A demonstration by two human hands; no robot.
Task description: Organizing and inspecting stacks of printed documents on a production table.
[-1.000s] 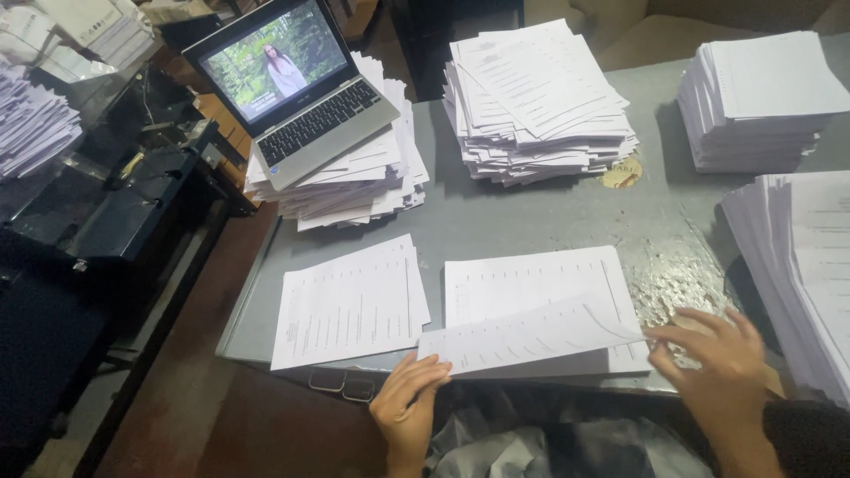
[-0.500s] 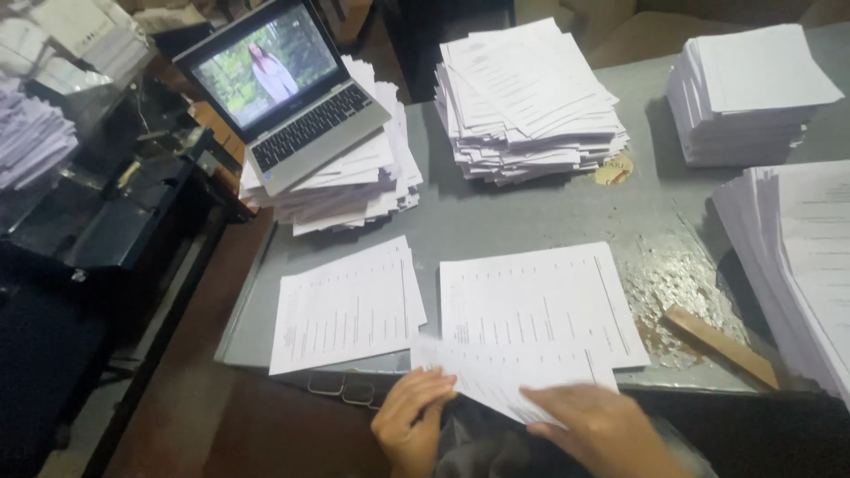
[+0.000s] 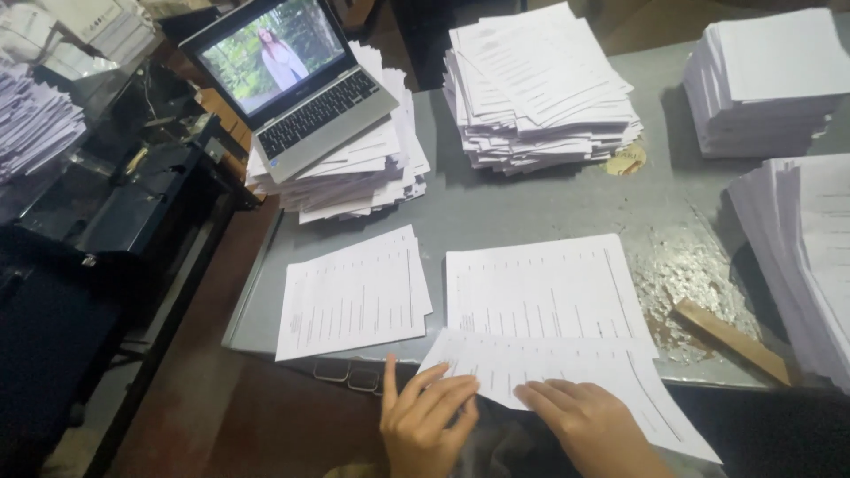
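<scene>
Both my hands lie flat and open on one printed sheet (image 3: 567,376) hanging off the grey table's (image 3: 549,208) near edge: left hand (image 3: 427,423) at its 7 o'clock corner, right hand (image 3: 589,425) at 6. Two sheet piles (image 3: 354,296) lie just beyond at 12, a wooden stick (image 3: 730,341) at 3, and a laptop (image 3: 297,84) on stacked paper at 11.

Near table (image 3: 531,208) edge: two flat sets of sheets side by side, left set (image 3: 354,294) and right set (image 3: 542,290), with a loose sheet (image 3: 575,376) overlapping the right set's near edge and overhanging the table, left hand (image 3: 427,423) at its left end and right hand (image 3: 589,427) on it. Behind the left set, a laptop (image 3: 297,80) sits on a paper stack (image 3: 354,173); behind the right set, a taller stack (image 3: 540,88). Far right: one stack (image 3: 770,80) at the back, another (image 3: 801,257) nearer, a wooden strip (image 3: 730,340) just left of it.
</scene>
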